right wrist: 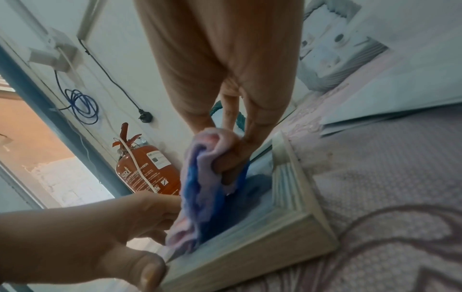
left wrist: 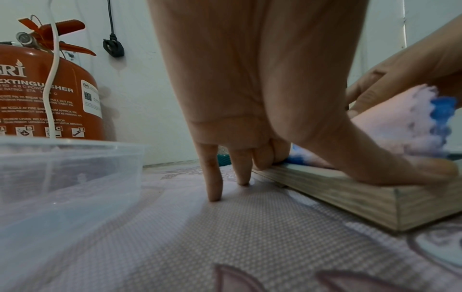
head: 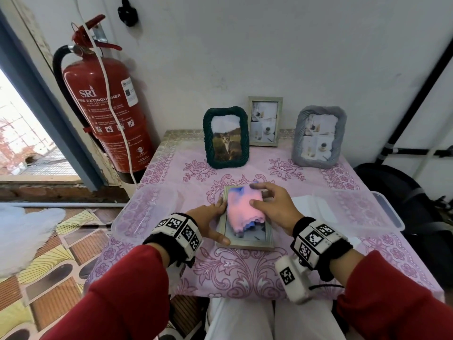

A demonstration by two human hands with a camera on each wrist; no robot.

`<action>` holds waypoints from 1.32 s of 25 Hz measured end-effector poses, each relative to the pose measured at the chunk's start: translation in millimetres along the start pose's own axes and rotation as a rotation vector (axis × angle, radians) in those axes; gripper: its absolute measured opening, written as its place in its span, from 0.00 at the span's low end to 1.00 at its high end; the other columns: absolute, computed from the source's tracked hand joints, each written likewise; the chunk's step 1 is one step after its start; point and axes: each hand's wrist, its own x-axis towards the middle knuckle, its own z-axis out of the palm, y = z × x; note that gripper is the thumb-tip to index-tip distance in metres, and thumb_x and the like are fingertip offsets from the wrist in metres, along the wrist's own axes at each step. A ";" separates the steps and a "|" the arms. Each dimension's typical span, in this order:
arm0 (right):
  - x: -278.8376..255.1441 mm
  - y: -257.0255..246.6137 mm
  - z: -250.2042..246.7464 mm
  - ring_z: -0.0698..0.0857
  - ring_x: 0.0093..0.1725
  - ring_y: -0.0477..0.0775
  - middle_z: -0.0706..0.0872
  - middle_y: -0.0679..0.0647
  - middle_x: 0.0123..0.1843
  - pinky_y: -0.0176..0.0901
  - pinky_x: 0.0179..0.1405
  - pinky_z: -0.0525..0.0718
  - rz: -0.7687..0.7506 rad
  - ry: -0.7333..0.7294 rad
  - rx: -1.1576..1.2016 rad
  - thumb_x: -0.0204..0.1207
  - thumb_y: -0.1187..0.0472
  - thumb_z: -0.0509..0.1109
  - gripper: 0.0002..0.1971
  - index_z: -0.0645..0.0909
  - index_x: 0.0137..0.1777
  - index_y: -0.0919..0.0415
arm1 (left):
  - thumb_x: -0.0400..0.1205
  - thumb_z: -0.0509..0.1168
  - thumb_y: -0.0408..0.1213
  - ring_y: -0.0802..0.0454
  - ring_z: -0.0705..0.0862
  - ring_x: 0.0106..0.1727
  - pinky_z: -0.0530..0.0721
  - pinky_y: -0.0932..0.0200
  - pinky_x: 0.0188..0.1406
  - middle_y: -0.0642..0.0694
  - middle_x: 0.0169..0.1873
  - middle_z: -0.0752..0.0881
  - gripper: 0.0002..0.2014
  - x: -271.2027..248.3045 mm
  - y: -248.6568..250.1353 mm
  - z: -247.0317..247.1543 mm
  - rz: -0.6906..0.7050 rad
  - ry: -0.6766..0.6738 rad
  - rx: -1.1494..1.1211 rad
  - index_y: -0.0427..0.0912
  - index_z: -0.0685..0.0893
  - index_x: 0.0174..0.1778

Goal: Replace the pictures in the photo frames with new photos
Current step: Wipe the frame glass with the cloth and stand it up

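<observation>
a worktop (head: 245, 273) under a pink floral cloth fills the frame's centre. at its back stand a dark green frame (head: 226, 138), a pale wooden frame (head: 265, 120) and a grey frame (head: 318, 136). a pale frame (head: 245, 244) lies flat at centre, between clear plastic tubs at left (head: 144, 212) and right (head: 362, 209).

Left hand (head: 208, 220): fingers extended, thumb and two fingertips pressed on the left rail of the flat frame (head: 245, 244). Right hand (head: 272, 207): above that frame's upper half, fingers curled around a pink cloth (head: 241, 209).
</observation>
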 end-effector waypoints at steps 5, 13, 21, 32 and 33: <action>-5.5 7.9 1.4 0.80 0.55 0.56 0.81 0.56 0.52 0.45 0.60 0.78 -0.007 -0.040 -0.364 0.71 0.64 0.75 0.22 0.79 0.65 0.63 | 0.71 0.76 0.47 0.46 0.55 0.83 0.55 0.54 0.82 0.43 0.83 0.45 0.54 1.6 -3.0 1.8 -0.022 -0.028 -0.008 0.42 0.46 0.83; -2.1 2.2 -2.7 0.78 0.49 0.54 0.79 0.57 0.49 0.40 0.52 0.75 -0.131 -0.106 -0.562 0.77 0.65 0.67 0.13 0.83 0.60 0.64 | 0.72 0.74 0.50 0.49 0.52 0.84 0.53 0.58 0.81 0.44 0.83 0.42 0.54 -1.2 -0.6 -0.2 -0.031 -0.038 0.032 0.42 0.42 0.83; -5.2 8.0 -25.1 0.80 0.59 0.62 0.78 0.66 0.64 0.36 0.56 0.73 0.028 -0.108 -0.564 0.73 0.68 0.70 0.22 0.76 0.68 0.66 | 0.77 0.70 0.48 0.51 0.58 0.82 0.55 0.69 0.74 0.44 0.83 0.55 0.44 -1.3 3.1 -11.1 -0.031 -0.024 -0.085 0.41 0.52 0.82; -5.9 17.1 -32.8 0.78 0.46 0.53 0.75 0.55 0.52 0.38 0.51 0.77 0.048 -0.112 -0.459 0.72 0.63 0.75 0.24 0.76 0.69 0.62 | 0.72 0.73 0.52 0.44 0.70 0.73 0.67 0.53 0.73 0.44 0.72 0.74 0.37 44.8 28.2 -22.4 -0.039 0.239 0.092 0.46 0.69 0.76; -6.1 18.1 -33.2 0.79 0.46 0.53 0.75 0.55 0.52 0.38 0.51 0.77 0.048 -0.108 -0.449 0.72 0.64 0.75 0.24 0.77 0.69 0.63 | 0.71 0.73 0.54 0.44 0.70 0.72 0.66 0.52 0.71 0.45 0.71 0.74 0.38 48.8 29.4 -24.5 -0.047 0.206 0.161 0.48 0.69 0.76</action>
